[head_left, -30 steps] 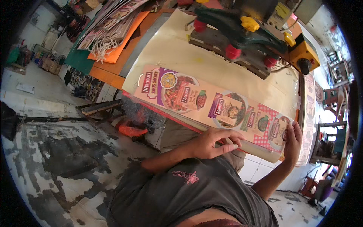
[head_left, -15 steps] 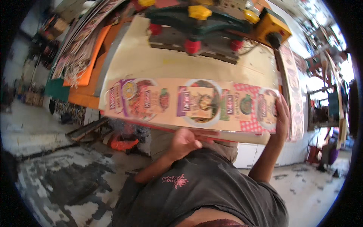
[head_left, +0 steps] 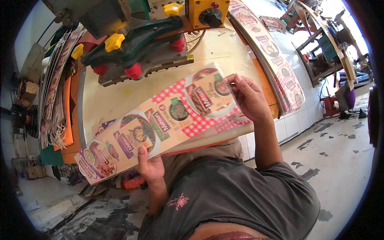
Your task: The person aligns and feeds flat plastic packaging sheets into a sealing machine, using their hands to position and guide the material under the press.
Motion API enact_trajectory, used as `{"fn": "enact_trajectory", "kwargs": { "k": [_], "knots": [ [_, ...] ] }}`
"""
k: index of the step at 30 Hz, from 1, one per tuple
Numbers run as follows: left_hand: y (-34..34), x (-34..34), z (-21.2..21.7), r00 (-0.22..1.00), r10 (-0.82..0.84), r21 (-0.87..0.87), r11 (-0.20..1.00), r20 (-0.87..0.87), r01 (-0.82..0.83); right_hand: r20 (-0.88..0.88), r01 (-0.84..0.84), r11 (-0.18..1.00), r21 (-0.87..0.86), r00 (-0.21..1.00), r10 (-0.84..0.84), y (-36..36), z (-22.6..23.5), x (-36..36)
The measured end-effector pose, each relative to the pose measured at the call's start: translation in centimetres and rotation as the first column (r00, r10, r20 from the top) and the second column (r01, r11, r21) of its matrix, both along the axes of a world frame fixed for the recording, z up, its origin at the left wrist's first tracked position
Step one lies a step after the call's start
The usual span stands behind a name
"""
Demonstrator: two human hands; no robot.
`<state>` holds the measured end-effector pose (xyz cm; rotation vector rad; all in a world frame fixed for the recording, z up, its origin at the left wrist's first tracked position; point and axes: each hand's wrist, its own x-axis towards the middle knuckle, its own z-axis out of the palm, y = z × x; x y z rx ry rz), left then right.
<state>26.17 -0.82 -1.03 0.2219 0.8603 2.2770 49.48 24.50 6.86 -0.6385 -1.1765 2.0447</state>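
Observation:
A long, glossy printed strip (head_left: 170, 120) with food pictures and a red check pattern slants over the front of the pale work surface, its left end lower. My left hand (head_left: 151, 170) grips its near edge towards the left end, thumb on top and fingers hidden underneath. At the far right end, my right hand (head_left: 252, 98) is closed with its fingertips against the end edge. Part of another printed sheet (head_left: 232, 124) shows beneath the strip, lying on the pale work surface (head_left: 100, 100).
Behind the strip stands a machine with a dark green frame (head_left: 148, 42), yellow knobs and red feet. Its yellow control box (head_left: 208, 14) has a black dial. Stacked printed strips (head_left: 276, 56) lie along the right side. A corded bundle (head_left: 60, 92) hangs at the left.
The strip has swung from nearly level to slanting, right end up. My left hand now grips its near edge; my right hand has moved to the far end. The view has turned right.

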Motion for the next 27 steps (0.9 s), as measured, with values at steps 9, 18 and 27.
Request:
{"fn": "enact_trajectory", "kwargs": {
  "k": [9,18,27],
  "knots": [
    [-0.9,-1.6,-0.2,1.0,-0.004,0.073,0.997,-0.031,0.006,0.364,-0.139,0.974,0.179,0.929,0.066,-1.3,2.3,0.2],
    [-0.5,-0.8,-0.3,0.989,0.092,-0.011,0.996,-0.117,-0.094,0.505,-0.211,0.953,0.217,0.86,0.075,-0.7,1.7,0.7],
    [-1.7,-1.1,-0.2,0.935,0.187,-0.149,0.959,-0.302,-0.24,0.597,-0.424,0.443,0.789,0.7,-0.392,-2.6,2.2,-1.6]
  ]
}}
